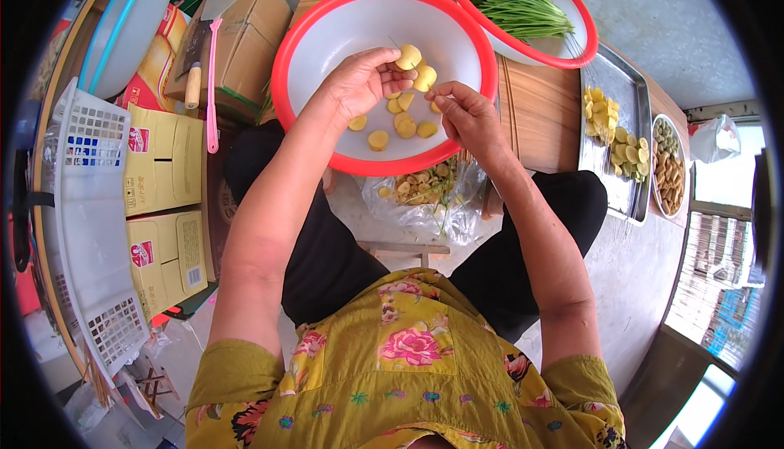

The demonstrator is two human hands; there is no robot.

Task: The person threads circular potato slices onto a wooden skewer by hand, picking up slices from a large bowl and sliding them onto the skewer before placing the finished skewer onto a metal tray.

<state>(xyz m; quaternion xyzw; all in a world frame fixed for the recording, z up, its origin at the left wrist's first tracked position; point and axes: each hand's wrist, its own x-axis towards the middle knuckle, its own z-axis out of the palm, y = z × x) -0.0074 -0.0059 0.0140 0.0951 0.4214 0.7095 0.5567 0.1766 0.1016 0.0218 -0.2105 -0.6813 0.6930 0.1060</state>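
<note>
Over a white basin with a red rim (286,96), my left hand (365,78) pinches a round yellow slice (408,57), which looks like potato, on a thin skewer. Another yellow slice (424,78) sits lower on that skewer. My right hand (468,112) grips the skewer's lower end, close beside the slices. Several loose yellow slices (378,139) lie on the basin floor below both hands. Skewered yellow slices (629,153) rest in two groups on a metal tray (641,204) at the right.
A second red-rimmed basin (588,50) holds green stalks (520,8). An oval dish (660,121) of other food stands beyond the tray. Below the main basin is a plastic bag (468,204) with cut pieces. A cleaver (195,60) and pink-handled tool (212,93) lie on a cardboard box (260,26).
</note>
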